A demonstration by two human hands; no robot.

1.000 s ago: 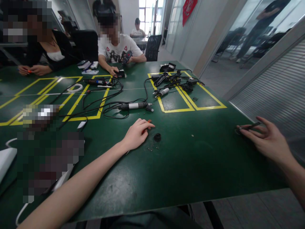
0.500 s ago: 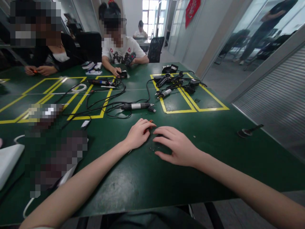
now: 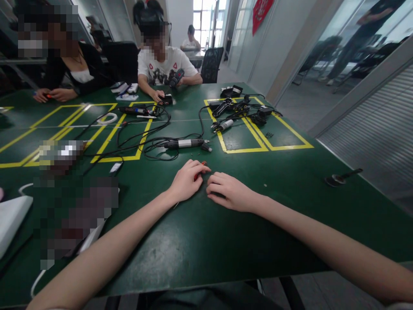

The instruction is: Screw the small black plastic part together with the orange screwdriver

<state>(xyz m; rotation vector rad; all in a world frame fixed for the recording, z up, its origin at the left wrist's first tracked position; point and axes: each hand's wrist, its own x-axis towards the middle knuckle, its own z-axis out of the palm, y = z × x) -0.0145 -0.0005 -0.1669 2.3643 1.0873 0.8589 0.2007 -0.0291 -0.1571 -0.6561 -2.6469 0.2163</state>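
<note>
My left hand (image 3: 186, 181) rests on the green table with its fingers closed around a screwdriver (image 3: 196, 176). Only part of its red-orange handle shows, and a thin shaft pokes out below the wrist. Just to the right, my right hand (image 3: 228, 191) lies low on the table with its fingers curled in and their tips close together. Whatever those fingertips hold is hidden, as is the spot beneath the palm. The two hands are close but apart. Beyond them lies a grey and black electric screwdriver (image 3: 185, 144) with a looped black cable.
More power tools, a folding tool and cables (image 3: 227, 110) crowd a yellow-taped area (image 3: 245, 150). A dark round object with a handle (image 3: 337, 180) sits at right. On the left are a blurred-out item (image 3: 87, 211) and a white object (image 3: 13, 219). Two people sit across the table (image 3: 180, 258).
My right hand has lowered and its spread fingers have curled in, covering the spot where tiny screws lay. My left hand has stayed nearly still.
</note>
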